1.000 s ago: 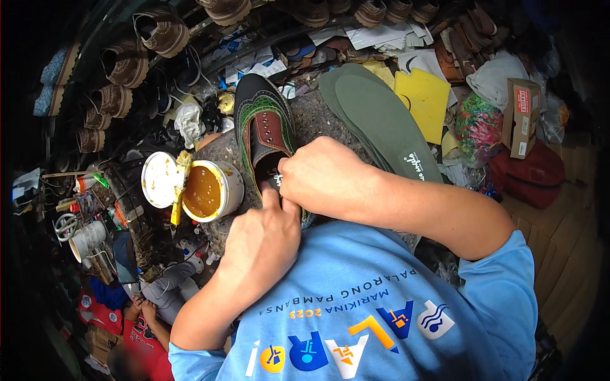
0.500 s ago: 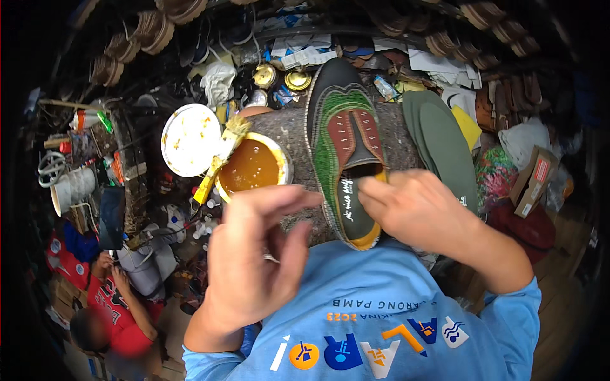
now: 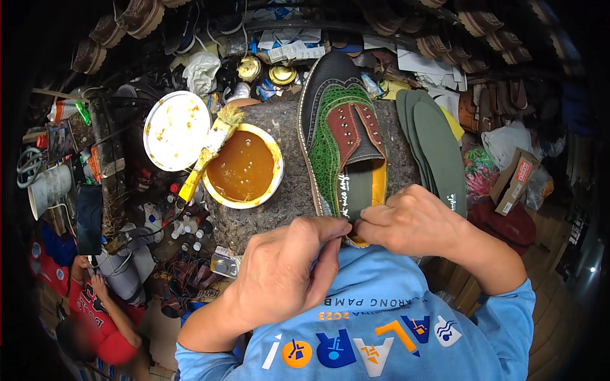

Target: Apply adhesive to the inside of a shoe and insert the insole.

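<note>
Lying ahead, the shoe [image 3: 346,135] meets left hand [image 3: 286,267] and right hand [image 3: 412,222] heel-first, both grips unclear.

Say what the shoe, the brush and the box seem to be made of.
Shoe: probably leather or a look-alike; the green part looks scaly and slightly glossy, the black toe smoother. Brush: clumped, stained bristles of unclear fibre; the yellow handle could be plastic or painted wood. Box: likely cardboard, judging by its matt brown surface and folded edges.
</note>
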A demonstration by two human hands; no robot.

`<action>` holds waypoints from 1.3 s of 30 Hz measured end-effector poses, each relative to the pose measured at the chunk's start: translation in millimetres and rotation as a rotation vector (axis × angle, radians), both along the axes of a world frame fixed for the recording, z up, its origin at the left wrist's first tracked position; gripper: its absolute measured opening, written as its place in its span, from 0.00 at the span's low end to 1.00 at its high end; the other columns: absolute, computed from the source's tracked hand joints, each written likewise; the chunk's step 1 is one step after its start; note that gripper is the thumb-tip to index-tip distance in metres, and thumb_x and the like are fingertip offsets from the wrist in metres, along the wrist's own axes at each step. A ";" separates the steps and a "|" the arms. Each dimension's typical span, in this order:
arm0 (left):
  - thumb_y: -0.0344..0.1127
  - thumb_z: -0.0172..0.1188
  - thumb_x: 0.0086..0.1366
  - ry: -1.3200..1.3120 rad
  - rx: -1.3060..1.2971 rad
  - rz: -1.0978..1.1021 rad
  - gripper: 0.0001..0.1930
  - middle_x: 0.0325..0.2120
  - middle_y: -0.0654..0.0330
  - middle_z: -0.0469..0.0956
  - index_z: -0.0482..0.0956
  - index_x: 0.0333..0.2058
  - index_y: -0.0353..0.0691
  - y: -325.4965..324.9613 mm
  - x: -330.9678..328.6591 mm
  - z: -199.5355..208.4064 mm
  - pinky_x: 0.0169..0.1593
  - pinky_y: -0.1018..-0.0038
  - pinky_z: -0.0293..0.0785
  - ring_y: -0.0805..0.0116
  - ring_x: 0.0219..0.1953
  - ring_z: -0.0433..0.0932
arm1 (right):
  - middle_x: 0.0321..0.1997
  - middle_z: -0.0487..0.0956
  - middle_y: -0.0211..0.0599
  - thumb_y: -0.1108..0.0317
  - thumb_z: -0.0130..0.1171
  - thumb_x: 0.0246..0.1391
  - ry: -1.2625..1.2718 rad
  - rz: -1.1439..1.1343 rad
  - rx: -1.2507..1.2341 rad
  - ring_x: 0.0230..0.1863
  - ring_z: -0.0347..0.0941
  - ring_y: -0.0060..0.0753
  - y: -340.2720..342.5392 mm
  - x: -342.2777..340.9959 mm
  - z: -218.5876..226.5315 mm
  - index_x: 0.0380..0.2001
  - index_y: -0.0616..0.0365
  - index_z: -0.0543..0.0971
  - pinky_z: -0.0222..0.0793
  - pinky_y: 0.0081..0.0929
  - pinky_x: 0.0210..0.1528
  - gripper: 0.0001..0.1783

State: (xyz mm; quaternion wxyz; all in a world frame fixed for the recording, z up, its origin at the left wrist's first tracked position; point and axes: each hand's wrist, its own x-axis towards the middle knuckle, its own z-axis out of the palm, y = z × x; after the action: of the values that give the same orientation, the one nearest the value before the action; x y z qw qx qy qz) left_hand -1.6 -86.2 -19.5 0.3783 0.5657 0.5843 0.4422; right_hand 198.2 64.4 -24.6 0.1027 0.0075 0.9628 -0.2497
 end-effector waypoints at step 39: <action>0.35 0.61 0.76 0.042 0.197 0.689 0.11 0.26 0.58 0.82 0.81 0.46 0.31 -27.8 -110.9 45.7 0.24 0.84 0.63 0.81 0.20 0.70 | 0.61 0.76 0.49 0.55 0.74 0.43 -0.625 -0.014 -0.003 0.61 0.75 0.54 -5.2 -64.4 23.2 0.55 0.60 0.86 0.48 0.88 0.68 0.34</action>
State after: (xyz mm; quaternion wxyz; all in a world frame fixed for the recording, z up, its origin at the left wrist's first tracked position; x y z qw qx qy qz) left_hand -112.4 -114.0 26.2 0.1383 0.3781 0.7031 0.5861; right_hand 133.8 59.3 -1.3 0.3921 0.0906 0.8842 -0.2372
